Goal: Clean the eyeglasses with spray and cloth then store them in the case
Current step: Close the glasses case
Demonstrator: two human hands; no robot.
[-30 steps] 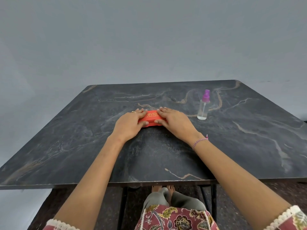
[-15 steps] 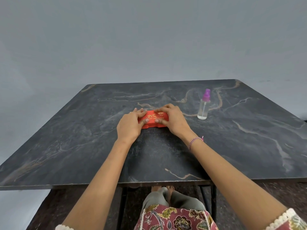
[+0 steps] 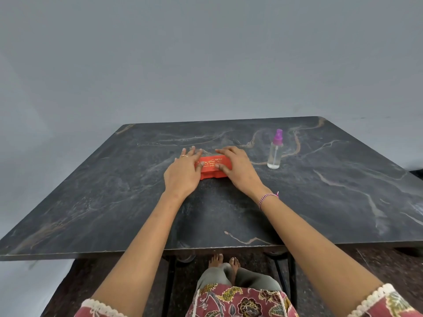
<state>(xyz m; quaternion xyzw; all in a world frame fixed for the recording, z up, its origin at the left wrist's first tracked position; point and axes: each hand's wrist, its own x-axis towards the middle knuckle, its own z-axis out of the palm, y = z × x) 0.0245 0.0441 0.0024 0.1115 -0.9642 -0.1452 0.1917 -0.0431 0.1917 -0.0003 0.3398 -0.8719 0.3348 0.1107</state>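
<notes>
While my left hand (image 3: 182, 173) lies nearly flat, its fingers straight and a little spread, it covers the left end of the red case (image 3: 211, 167). The fingertips reach past the case's far edge, though I cannot tell whether they touch the bench (image 3: 114, 191) there. The thumb rests on the lid. My ring (image 3: 184, 156) shows on one of those fingers.

My right hand (image 3: 239, 170) is narrower. Its fingers bend over the far edge at the right end of the case, and the thumb presses down on the lid, so this hand grips the case between fingers and thumb. A braided bracelet (image 3: 267, 197) sits on that wrist.

Between my two hands the case lies flat on the bench, lid shut and facing up. Gold lettering shows in the gap between my thumbs. Its long axis runs crosswise in front of me, from left hand to right hand, with one long side turned toward me.

Right of my right hand and slightly farther out, the spray bottle (image 3: 275, 152) stands upright on the bench, apart from my fingers. It is clear, with a purple spray head and a little liquid at the bottom.
</notes>
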